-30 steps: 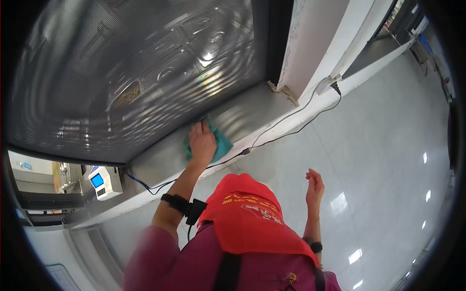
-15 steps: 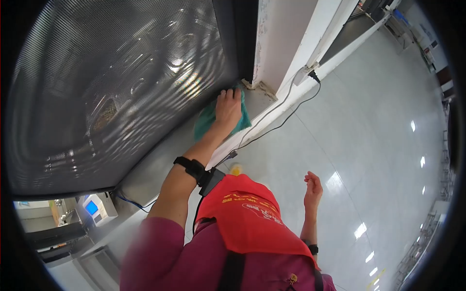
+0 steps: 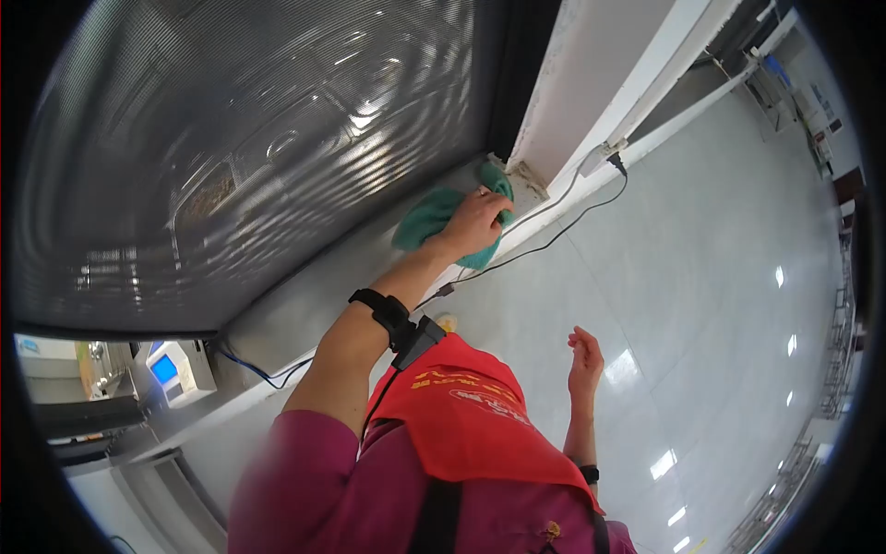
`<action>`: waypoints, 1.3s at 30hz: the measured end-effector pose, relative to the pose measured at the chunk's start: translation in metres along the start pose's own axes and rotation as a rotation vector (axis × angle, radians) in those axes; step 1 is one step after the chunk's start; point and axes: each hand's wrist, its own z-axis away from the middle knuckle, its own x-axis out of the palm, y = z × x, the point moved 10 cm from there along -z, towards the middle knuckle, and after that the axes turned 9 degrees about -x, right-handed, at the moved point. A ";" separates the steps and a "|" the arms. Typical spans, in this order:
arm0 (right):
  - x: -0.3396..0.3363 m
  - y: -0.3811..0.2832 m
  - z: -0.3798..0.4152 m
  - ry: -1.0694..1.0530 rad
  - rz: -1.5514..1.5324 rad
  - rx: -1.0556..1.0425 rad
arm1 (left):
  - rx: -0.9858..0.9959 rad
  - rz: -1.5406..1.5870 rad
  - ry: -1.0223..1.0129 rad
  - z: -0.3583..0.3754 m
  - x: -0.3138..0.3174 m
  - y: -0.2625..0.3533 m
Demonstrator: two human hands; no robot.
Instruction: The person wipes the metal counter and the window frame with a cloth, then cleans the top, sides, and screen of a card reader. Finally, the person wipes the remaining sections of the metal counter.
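My left hand (image 3: 478,222) is closed on a green cloth (image 3: 430,218), pressing it against the grey sill (image 3: 346,249) near its corner with the white frame. Part of the cloth bunches up beyond my fingers, and part spreads out beside my wrist. Above the sill stands a dark mesh screen (image 3: 277,185). My right hand (image 3: 585,359) hangs over the floor beside the red apron (image 3: 471,397). It holds nothing, and its fingers are loosely bent and apart.
A black cable (image 3: 563,230) runs from a plug (image 3: 616,162) along the white frame (image 3: 600,92) beside the sill. A white device with a blue screen (image 3: 164,369) stands at the left. Smooth grey floor (image 3: 683,277) stretches off to the right.
My left hand has turned and drawn the cloth slightly back from the corner, bunching it. The view has shifted a little. My right hand stays about where it was.
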 end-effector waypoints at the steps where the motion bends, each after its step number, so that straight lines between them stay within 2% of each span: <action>1: 0.004 -0.004 -0.003 -0.017 -0.001 -0.020 | -0.014 0.030 -0.015 0.010 -0.001 0.002; 4: 0.026 -0.013 -0.010 -0.108 -0.045 -0.031 | -0.043 0.116 -0.040 0.041 -0.020 0.019; 7: 0.068 -0.042 -0.022 -0.258 -0.103 -0.150 | -0.022 0.260 0.045 0.076 -0.051 0.056; 10: 0.116 -0.058 -0.027 -0.434 -0.110 -0.244 | -0.082 0.433 0.080 0.114 -0.093 0.092; 11: 0.129 -0.086 -0.027 -0.392 -0.196 -0.335 | -0.149 0.449 0.081 0.128 -0.108 0.098; 13: 0.161 -0.114 -0.017 -0.498 -0.422 -0.234 | -0.234 0.387 0.170 0.164 -0.134 0.092; 16: 0.207 -0.133 0.006 -0.643 -0.448 -0.304 | -0.440 0.321 0.295 0.227 -0.175 0.077; 19: 0.249 -0.159 0.044 -0.783 -0.460 -0.382 | -0.627 0.429 0.545 0.318 -0.209 0.055; 21: 0.276 -0.176 0.073 -0.866 -0.444 -0.437 | -0.895 0.439 0.652 0.381 -0.226 0.045; 24: 0.317 -0.205 0.128 -1.043 -0.398 -0.501 | -1.050 0.414 0.884 0.466 -0.251 0.035; 27: 0.356 -0.246 0.200 -1.201 -0.365 -0.607 | -1.074 0.513 0.893 0.517 -0.265 0.022; 29: 0.379 -0.270 0.251 -1.240 -0.443 -0.606 | -1.016 0.582 0.797 0.529 -0.271 0.017; 32: 0.420 -0.252 0.311 -1.506 -0.324 -0.389 | -0.925 0.692 0.718 0.546 -0.282 0.007; 35: 0.438 -0.242 0.328 -1.453 -0.379 -0.091 | -0.916 0.674 0.779 0.576 -0.291 -0.018; 36: 0.438 -0.250 0.328 -1.374 -0.417 -0.035 | -0.919 0.666 0.750 0.579 -0.297 -0.018; 39: 0.424 -0.272 0.322 -1.206 -0.466 -0.004 | -0.892 0.466 0.755 0.585 -0.315 -0.024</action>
